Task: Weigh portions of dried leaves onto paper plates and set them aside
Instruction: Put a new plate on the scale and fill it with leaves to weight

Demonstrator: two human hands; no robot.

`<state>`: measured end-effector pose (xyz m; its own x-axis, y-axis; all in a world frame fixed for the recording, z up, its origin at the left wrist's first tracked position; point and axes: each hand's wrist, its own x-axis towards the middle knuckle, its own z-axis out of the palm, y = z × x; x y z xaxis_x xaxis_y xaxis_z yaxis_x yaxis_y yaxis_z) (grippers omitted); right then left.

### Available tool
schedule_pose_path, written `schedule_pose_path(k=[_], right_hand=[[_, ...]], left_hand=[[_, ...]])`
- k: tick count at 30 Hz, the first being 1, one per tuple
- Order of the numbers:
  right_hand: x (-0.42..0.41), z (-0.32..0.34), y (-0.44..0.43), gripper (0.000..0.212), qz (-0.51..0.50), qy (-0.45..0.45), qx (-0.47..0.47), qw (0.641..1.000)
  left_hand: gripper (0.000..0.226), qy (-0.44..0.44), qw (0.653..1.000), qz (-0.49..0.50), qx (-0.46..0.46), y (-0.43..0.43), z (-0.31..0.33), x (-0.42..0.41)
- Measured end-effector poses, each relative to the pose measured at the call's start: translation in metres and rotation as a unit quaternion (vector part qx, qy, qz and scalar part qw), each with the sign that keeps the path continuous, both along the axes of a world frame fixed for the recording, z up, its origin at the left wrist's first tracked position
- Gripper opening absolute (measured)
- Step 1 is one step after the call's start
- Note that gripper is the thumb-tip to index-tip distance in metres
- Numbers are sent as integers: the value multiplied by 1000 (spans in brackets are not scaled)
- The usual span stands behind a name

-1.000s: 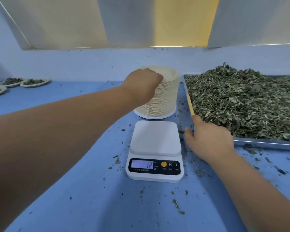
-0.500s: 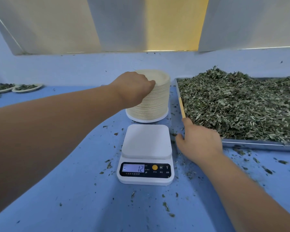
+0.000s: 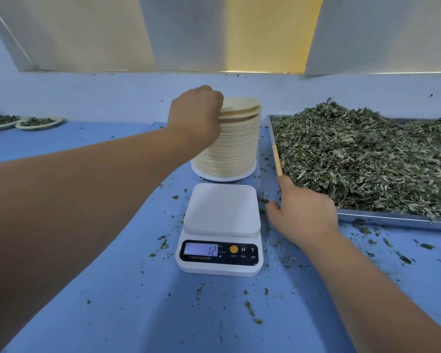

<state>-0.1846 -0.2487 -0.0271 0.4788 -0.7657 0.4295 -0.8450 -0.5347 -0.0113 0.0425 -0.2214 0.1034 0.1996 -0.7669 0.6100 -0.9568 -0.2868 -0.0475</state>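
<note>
Top paper plate (image 3: 242, 106): round, so no long axis. It sits tilted on the plate stack (image 3: 229, 149), with the left edge raised and the right edge dipping toward the stack. The stack's axis is upright, just behind the scale (image 3: 222, 212).

Your left hand (image 3: 196, 115) has its fingers curled over that plate's left edge, gripping it. I cannot tell whether a second plate comes with it.

Half a second ago the stack top lay flat under your hand; now a gap shows beneath the raised edge.

Your right hand (image 3: 306, 215) is unchanged, relaxed and holding nothing, at the near left corner of the metal tray (image 3: 392, 219), which is heaped with dried leaves (image 3: 367, 159).

The scale platform is bare. The display (image 3: 201, 249) reads "- 12", same as before. The buttons are marked "M" and "T"; the smaller print is illegible.

Filled plates (image 3: 40, 122) sit far left on the blue table (image 3: 112, 301), which has leaf bits scattered on it.
</note>
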Motion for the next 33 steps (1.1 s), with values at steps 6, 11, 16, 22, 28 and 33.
schedule_pose_path(k=[6, 11, 16, 22, 28, 33], right_hand=[[1, 0, 0, 40, -5, 2, -4, 1000], [1, 0, 0, 38, -9, 2, -8, 1000], [0, -1, 0, 38, -9, 1, -13, 1000], [1, -2, -1, 41, -12, 0, -12, 1000], [2, 0, 0, 41, -19, 2, -3, 1000], [1, -1, 3, 28, -9, -1, -3, 1000]], left_hand=[[40, 159, 985, -16, -61, 7, -5, 8], [44, 192, 977, -46, -79, 8, -6, 11], [35, 218, 968, -51, -113, 6, -4, 14], [26, 239, 943, -148, -175, 25, -24, 20], [29, 272, 918, -172, -234, 57, -57, 12], [26, 311, 907, -166, -231, 92, -101, 7]])
